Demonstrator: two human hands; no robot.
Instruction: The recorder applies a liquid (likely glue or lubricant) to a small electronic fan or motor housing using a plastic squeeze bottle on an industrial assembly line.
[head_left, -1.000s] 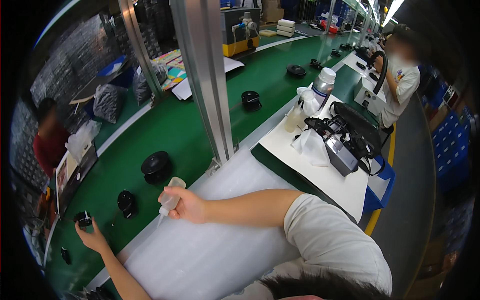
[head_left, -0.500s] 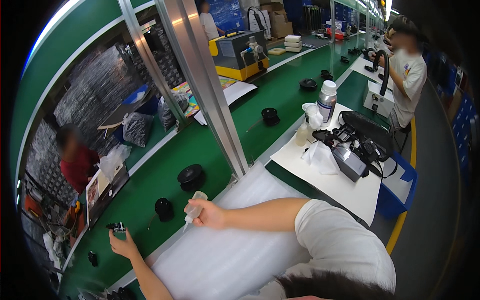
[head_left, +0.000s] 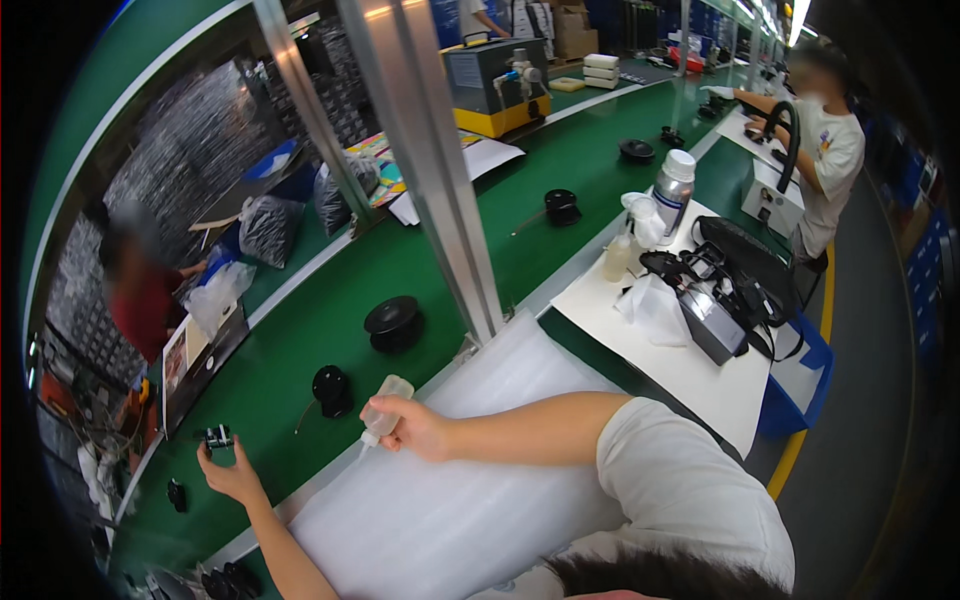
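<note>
Over the near edge of a green conveyor belt (head_left: pixel 470 260), my left hand (head_left: pixel 236 478) pinches a small black part with shiny metal bits (head_left: pixel 217 437) between thumb and fingers. Its exact kind is too small to make out. My right hand (head_left: pixel 415 430) is wrapped round a translucent squeeze bottle (head_left: pixel 394 390), whose narrow nozzle points down and to the left, apart from the black part. Beneath my right forearm lies a white foam sheet (head_left: pixel 450 510). Close to the bottle, a black cylindrical part with a thin wire (head_left: pixel 331 390) and a wide black spool-like part (head_left: pixel 394 323) sit on the belt.
A metal post (head_left: pixel 440 170) rises beyond the foam sheet. To the right, a white board (head_left: pixel 640 345) carries a silver bottle (head_left: pixel 673 190), tissue and a heap of black devices (head_left: pixel 715 310). A blue bin (head_left: pixel 805 380) stands beside it. Co-workers sit far right and across at left.
The black parts on the belt have slid away from me, past the post. My left hand has shifted a little left with its part. The co-worker at far right now reaches over the belt.
</note>
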